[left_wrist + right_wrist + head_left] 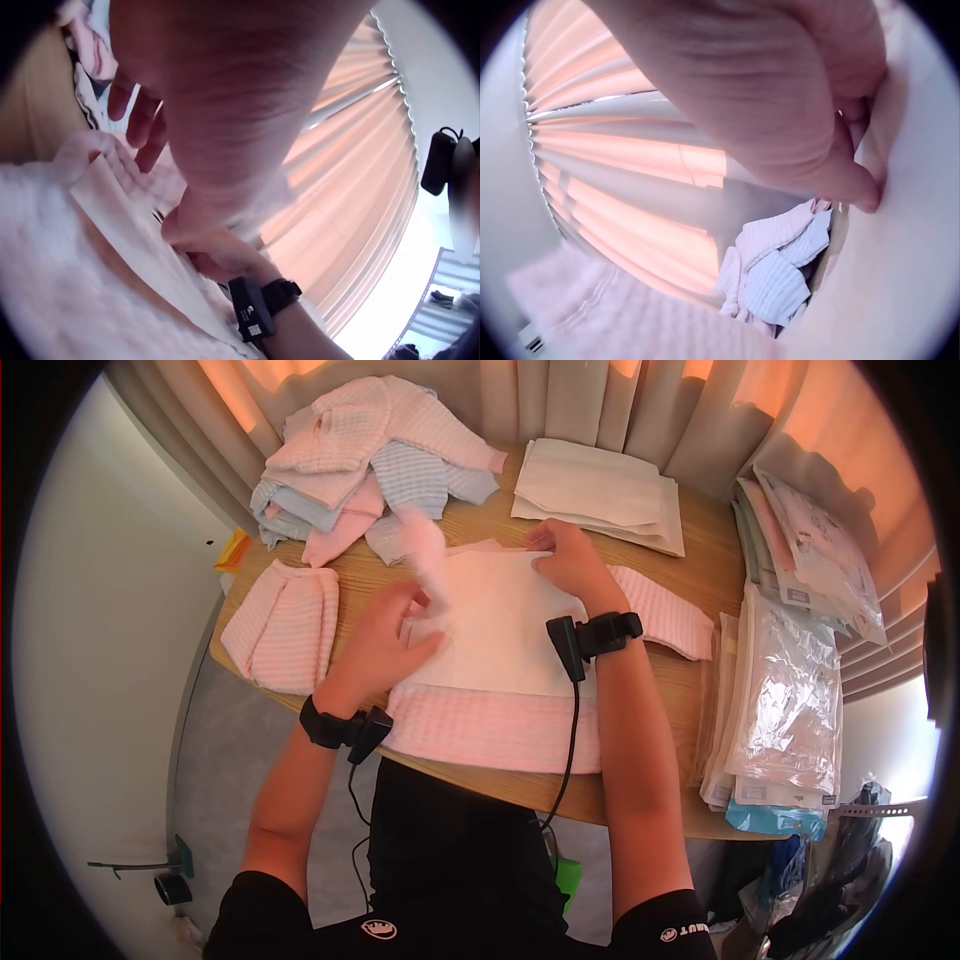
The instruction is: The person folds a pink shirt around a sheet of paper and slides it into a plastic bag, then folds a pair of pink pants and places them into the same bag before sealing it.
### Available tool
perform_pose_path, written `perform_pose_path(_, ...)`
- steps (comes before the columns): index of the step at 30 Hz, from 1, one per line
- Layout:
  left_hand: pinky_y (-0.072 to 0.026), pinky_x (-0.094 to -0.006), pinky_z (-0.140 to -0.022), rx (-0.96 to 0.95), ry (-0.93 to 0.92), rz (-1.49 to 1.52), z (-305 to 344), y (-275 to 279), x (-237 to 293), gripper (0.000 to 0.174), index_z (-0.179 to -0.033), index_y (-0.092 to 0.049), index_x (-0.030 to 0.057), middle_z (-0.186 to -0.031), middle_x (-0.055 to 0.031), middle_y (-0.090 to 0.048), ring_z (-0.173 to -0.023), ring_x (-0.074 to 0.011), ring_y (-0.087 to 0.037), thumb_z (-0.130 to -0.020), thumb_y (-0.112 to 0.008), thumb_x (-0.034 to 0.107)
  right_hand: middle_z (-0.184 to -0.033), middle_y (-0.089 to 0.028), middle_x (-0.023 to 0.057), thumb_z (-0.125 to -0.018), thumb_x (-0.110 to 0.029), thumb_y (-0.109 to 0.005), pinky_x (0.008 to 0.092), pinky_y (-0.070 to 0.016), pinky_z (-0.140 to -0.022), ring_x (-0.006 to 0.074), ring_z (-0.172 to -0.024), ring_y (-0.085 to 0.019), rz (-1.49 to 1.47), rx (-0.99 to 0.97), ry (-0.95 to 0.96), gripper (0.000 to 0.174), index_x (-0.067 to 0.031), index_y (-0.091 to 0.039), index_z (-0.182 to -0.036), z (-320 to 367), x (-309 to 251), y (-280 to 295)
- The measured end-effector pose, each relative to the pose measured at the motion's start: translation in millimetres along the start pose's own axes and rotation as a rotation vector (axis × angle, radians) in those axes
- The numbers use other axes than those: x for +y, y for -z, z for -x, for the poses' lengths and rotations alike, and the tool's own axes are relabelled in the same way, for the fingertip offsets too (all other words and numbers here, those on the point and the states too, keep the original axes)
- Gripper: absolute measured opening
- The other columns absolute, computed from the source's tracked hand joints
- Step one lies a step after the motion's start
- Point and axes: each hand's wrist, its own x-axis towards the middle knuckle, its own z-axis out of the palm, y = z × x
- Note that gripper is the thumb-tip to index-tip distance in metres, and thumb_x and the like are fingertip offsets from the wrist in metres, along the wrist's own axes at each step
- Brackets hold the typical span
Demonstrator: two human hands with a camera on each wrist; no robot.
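A pink-and-white striped knit garment (490,730) lies spread on the wooden table, with a white sheet (510,625) on top of it. Over the sheet's left edge a pink sleeve (424,555) stands raised and blurred. My left hand (380,640) is beside that edge, fingers loosely extended near the sleeve's lower end, thumb over the sheet. My right hand (580,568) holds the sheet's top edge near the right corner, thumb on its face and fingertips beyond the edge. To the right, the other sleeve (665,612) lies stretched out.
A heap of pink and blue knit garments (375,455) sits at the back left. One folded pink garment (285,625) is at the left edge. More white sheets (595,495) lie at the back, against the curtain (690,420). Clear plastic packages (785,700) are stacked on the right.
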Motion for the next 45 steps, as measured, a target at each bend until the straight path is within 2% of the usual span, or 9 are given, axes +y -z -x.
perform_pose_path(2,-0.0386,-0.0370,-0.094,-0.215,-0.146,-0.212,-2,3,15,0.075,-0.137,-0.042,0.0070,-0.109,-0.0119,-0.053,-0.105,-0.0281,-0.049,-0.070,-0.075,0.021,-0.093,-0.066,0.0114,-0.071,0.004,-0.064,0.0317,-0.0503,-0.076,0.0217,-0.087,-0.063,-0.061,-0.022,-0.066,0.031,0.0005,-0.060,-0.102,0,-2,2)
perform_pose_path(18,-0.0419,-0.0375,-0.089,-0.612,-0.297,-0.540,-39,1,30,0.083,-0.134,-0.042,-0.0002,-0.116,-0.0179,-0.046,-0.102,-0.0309,-0.047,-0.067,-0.076,0.036,-0.095,-0.064,0.0103,-0.071,0.001,-0.065,0.0313,-0.0509,-0.076,0.0201,-0.089,-0.062,-0.031,0.015,-0.129,0.029,0.0006,-0.061,-0.099,-1,1,1)
perform_pose_path(23,-0.0485,-0.0355,-0.069,-0.587,-0.347,-0.248,-83,-5,-8,0.064,-0.129,-0.045,0.0019,-0.086,-0.0163,-0.057,-0.075,-0.0290,-0.057,-0.076,-0.071,0.028,-0.091,-0.064,0.0104,-0.071,0.000,-0.064,0.0311,-0.0504,-0.076,0.0206,-0.085,-0.061,-0.023,0.033,-0.132,0.025,0.0000,-0.062,-0.096,4,-6,1)
perform_pose_path(27,-0.0454,-0.0334,-0.058,-0.787,0.219,0.123,-124,5,-16,0.042,-0.108,-0.053,0.0062,-0.068,-0.0086,-0.055,-0.065,-0.0201,-0.058,-0.079,-0.073,0.029,-0.087,-0.064,0.0107,-0.071,0.000,-0.063,0.0309,-0.0496,-0.074,0.0208,-0.083,-0.061,0.070,0.082,-0.117,0.022,-0.0004,-0.063,-0.093,5,-12,-9)
perform_pose_path(28,-0.0448,-0.0326,-0.057,-0.626,-0.033,-0.008,-127,-1,-34,0.046,-0.100,-0.053,0.0043,-0.064,-0.0076,-0.053,-0.063,-0.0189,-0.058,-0.074,-0.077,0.033,-0.083,-0.064,0.0122,-0.070,0.003,-0.059,0.0323,-0.0492,-0.071,0.0231,-0.080,-0.061,0.072,0.119,-0.106,0.019,-0.0002,-0.063,-0.088,6,-14,-13)
perform_pose_path(31,-0.0449,-0.0321,-0.058,-0.244,-0.077,-0.235,-118,-3,-44,0.056,-0.099,-0.054,0.0019,-0.063,-0.0077,-0.053,-0.061,-0.0198,-0.056,-0.068,-0.081,0.040,-0.078,-0.063,0.0131,-0.070,0.007,-0.054,0.0332,-0.0484,-0.066,0.0247,-0.075,-0.061,0.061,0.156,-0.113,0.018,0.0002,-0.064,-0.083,4,-15,-13)
perform_pose_path(35,-0.0456,-0.0322,-0.060,-0.237,0.082,-0.372,-109,3,-45,0.062,-0.099,-0.054,-0.0004,-0.066,-0.0090,-0.056,-0.063,-0.0211,-0.056,-0.064,-0.082,0.043,-0.083,-0.062,0.0083,-0.073,-0.001,-0.060,0.0300,-0.0485,-0.070,0.0176,-0.080,-0.059,0.068,0.071,-0.166,0.019,0.0000,-0.063,-0.091,4,-14,-10)
perform_pose_path(42,-0.0473,-0.0304,-0.073,-0.349,0.084,0.050,-110,-1,-56,0.064,-0.113,-0.049,-0.0018,-0.094,-0.0102,-0.058,-0.086,-0.0172,-0.058,-0.070,-0.080,0.033,-0.086,-0.062,0.0084,-0.075,-0.003,-0.061,0.0295,-0.0489,-0.070,0.0165,-0.081,-0.060,0.054,0.072,-0.176,0.019,0.0004,-0.063,-0.094,7,-16,-9)
perform_pose_path(45,-0.0475,-0.0284,-0.079,-0.321,0.077,0.315,-113,-20,-77,0.059,-0.119,-0.046,-0.0005,-0.104,-0.0092,-0.056,-0.092,-0.0142,-0.056,-0.073,-0.078,0.021,-0.082,-0.062,0.0113,-0.073,0.001,-0.061,0.0336,-0.0477,-0.074,0.0248,-0.082,-0.060,0.039,0.131,-0.177,0.019,-0.0001,-0.062,-0.092,7,-17,-2)
